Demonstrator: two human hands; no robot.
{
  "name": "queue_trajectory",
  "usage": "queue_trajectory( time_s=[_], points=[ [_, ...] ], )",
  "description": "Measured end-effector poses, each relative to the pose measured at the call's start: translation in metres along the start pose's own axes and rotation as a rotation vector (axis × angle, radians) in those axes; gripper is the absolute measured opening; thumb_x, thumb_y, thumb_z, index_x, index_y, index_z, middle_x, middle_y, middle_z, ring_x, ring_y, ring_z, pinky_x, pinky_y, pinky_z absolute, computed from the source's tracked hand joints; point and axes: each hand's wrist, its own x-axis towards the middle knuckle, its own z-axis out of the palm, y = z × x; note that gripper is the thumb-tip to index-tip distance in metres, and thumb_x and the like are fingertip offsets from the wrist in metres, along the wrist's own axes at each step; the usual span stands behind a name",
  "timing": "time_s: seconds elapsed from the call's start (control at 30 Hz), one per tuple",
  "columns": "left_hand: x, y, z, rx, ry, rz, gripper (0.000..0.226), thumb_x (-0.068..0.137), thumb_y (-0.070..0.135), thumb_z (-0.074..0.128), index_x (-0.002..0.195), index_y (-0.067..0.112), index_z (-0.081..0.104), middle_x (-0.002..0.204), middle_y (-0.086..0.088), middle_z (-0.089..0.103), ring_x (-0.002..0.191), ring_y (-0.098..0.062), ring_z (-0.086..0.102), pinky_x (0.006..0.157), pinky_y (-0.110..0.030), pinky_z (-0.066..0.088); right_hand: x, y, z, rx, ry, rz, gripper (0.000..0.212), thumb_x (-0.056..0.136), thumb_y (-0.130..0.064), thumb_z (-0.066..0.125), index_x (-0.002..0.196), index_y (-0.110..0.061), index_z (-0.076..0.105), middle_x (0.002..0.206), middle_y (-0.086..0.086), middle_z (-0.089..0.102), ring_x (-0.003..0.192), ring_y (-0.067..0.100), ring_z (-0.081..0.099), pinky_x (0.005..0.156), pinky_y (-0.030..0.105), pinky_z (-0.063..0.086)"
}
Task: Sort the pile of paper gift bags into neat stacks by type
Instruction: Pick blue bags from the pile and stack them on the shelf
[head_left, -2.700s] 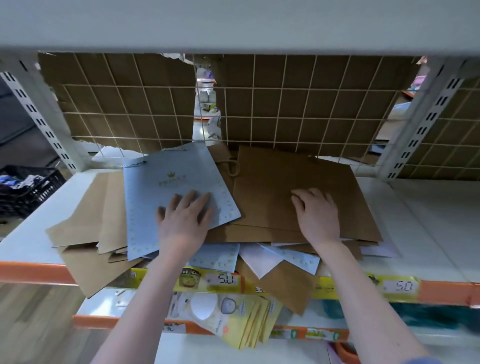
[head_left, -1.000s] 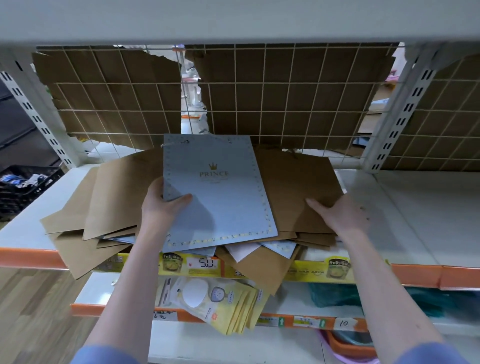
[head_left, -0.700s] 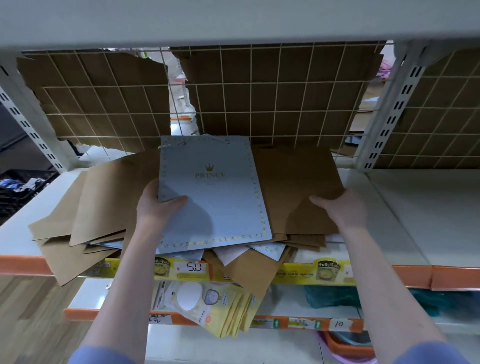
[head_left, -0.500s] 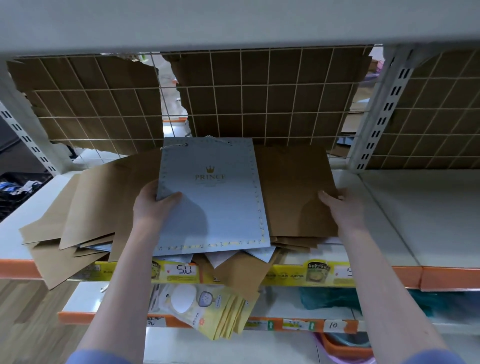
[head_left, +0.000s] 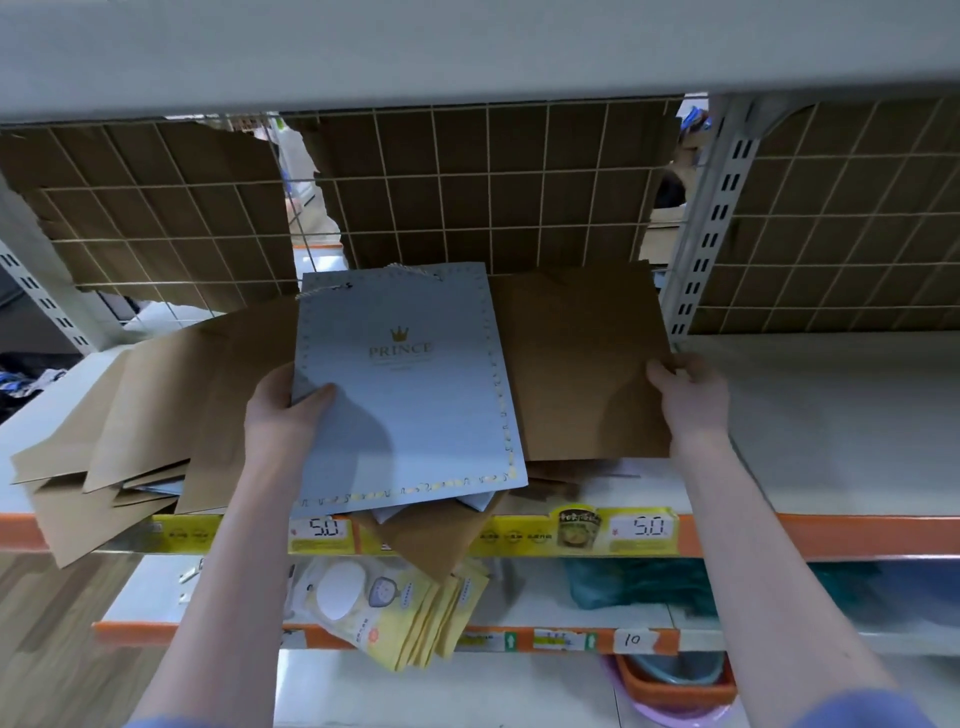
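Both hands have gone from pressing flat on the pile to gripping; the left hand (head_left: 283, 415) now pinches the blue bag (head_left: 410, 395), turned upright atop the pile on the shelf (head_left: 831, 415); the right hand (head_left: 688, 395) curls its fingers round the brown bag (head_left: 582, 374) edge; sorting has barely begun.

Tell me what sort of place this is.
Most likely a shop aisle, or its stockroom. Slotted metal shelf uprights with a wire grid back, yellow price labels reading 5.0 along the orange shelf edge, and packaged goods on the shelf below all point to retail shelving.
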Motion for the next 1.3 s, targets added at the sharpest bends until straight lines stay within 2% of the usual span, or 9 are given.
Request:
queue_trajectory(
  time_s=[0.23, 0.4, 0.5, 0.63, 0.87, 1.03, 1.13, 1.2, 1.3],
  points=[
    [-0.009, 0.012, 0.003, -0.074, -0.027, 0.032, 0.032, 0.085, 0.009, 0.064, 0.110, 0.027, 0.055, 0.103, -0.002, 0.062, 0.096, -0.030, 0.061, 0.084, -0.042, 0.050, -0.005, -0.014, -0.028, 0.107, 0.076, 0.041, 0.030, 0.091, -0.013, 0.054, 0.120, -0.014, 0.061, 0.106, 0.006, 0.058, 0.101, 0.025, 0.054, 0.096, 0.042, 0.046],
    [-0.012, 0.017, 0.006, -0.085, -0.075, 0.052, 0.029, 0.087, 0.010, 0.063, 0.110, 0.025, 0.056, 0.103, -0.001, 0.063, 0.098, -0.030, 0.061, 0.084, -0.042, 0.050, -0.015, -0.013, -0.053, 0.171, 0.152, 0.073, 0.033, 0.089, -0.011, 0.058, 0.122, -0.009, 0.061, 0.111, 0.010, 0.061, 0.098, 0.023, 0.055, 0.091, 0.033, 0.045],
    [-0.017, 0.015, 0.012, -0.081, -0.126, 0.048, 0.027, 0.087, 0.011, 0.063, 0.108, 0.027, 0.055, 0.098, 0.004, 0.062, 0.096, -0.028, 0.061, 0.085, -0.044, 0.050, -0.027, -0.008, -0.064, 0.175, 0.171, 0.097, 0.038, 0.087, -0.011, 0.060, 0.125, -0.009, 0.058, 0.117, 0.010, 0.060, 0.106, 0.025, 0.055, 0.098, 0.038, 0.045],
    [-0.031, 0.014, 0.029, -0.062, -0.193, 0.024, 0.035, 0.085, 0.014, 0.066, 0.117, 0.024, 0.055, 0.104, 0.001, 0.061, 0.096, -0.028, 0.062, 0.085, -0.045, 0.052, -0.039, 0.005, -0.088, 0.158, 0.206, 0.120, 0.038, 0.090, -0.013, 0.058, 0.127, -0.008, 0.056, 0.120, 0.006, 0.054, 0.104, 0.018, 0.045, 0.089, 0.029, 0.036],
    [-0.074, 0.027, 0.083, -0.041, -0.286, 0.059, 0.029, 0.087, 0.013, 0.064, 0.109, 0.026, 0.052, 0.087, 0.011, 0.059, 0.078, -0.016, 0.060, 0.062, -0.028, 0.047, -0.025, 0.024, -0.157, 0.166, 0.259, 0.180, 0.043, 0.091, -0.017, 0.058, 0.133, -0.010, 0.050, 0.136, 0.008, 0.049, 0.110, 0.018, 0.042, 0.090, 0.028, 0.031],
    [-0.123, 0.033, 0.159, -0.019, -0.304, 0.096, 0.032, 0.086, 0.014, 0.064, 0.115, 0.024, 0.056, 0.101, -0.004, 0.064, 0.088, -0.029, 0.064, 0.079, -0.045, 0.054, 0.014, 0.044, -0.235, 0.144, 0.249, 0.165, 0.041, 0.090, -0.017, 0.059, 0.130, -0.012, 0.053, 0.125, 0.010, 0.054, 0.100, 0.017, 0.045, 0.089, 0.030, 0.033],
    [-0.169, 0.033, 0.224, -0.023, -0.285, 0.092, 0.042, 0.082, 0.017, 0.068, 0.122, 0.018, 0.057, 0.108, -0.010, 0.065, 0.094, -0.033, 0.064, 0.083, -0.050, 0.054, 0.049, 0.058, -0.303, 0.170, 0.256, 0.158, 0.039, 0.089, -0.014, 0.059, 0.128, -0.011, 0.055, 0.093, 0.011, 0.061, 0.069, 0.009, 0.046, 0.079, 0.028, 0.034],
    [-0.204, 0.030, 0.270, -0.018, -0.289, 0.083, 0.049, 0.072, 0.025, 0.070, 0.119, 0.016, 0.060, 0.108, -0.012, 0.067, 0.095, -0.034, 0.065, 0.084, -0.052, 0.053, 0.074, 0.068, -0.353, 0.182, 0.263, 0.185, 0.039, 0.088, -0.013, 0.060, 0.127, -0.011, 0.056, 0.072, 0.003, 0.054, 0.062, 0.009, 0.043, 0.073, 0.027, 0.036],
    [-0.248, 0.024, 0.331, -0.011, -0.303, 0.061, 0.057, 0.063, 0.032, 0.066, 0.116, 0.010, 0.062, 0.108, -0.016, 0.067, 0.097, -0.035, 0.065, 0.081, -0.049, 0.051, 0.106, 0.082, -0.421, 0.160, 0.288, 0.200, 0.040, 0.086, -0.013, 0.062, 0.126, -0.012, 0.057, 0.063, 0.001, 0.049, 0.061, 0.010, 0.045, 0.065, 0.025, 0.036]
  ],
)
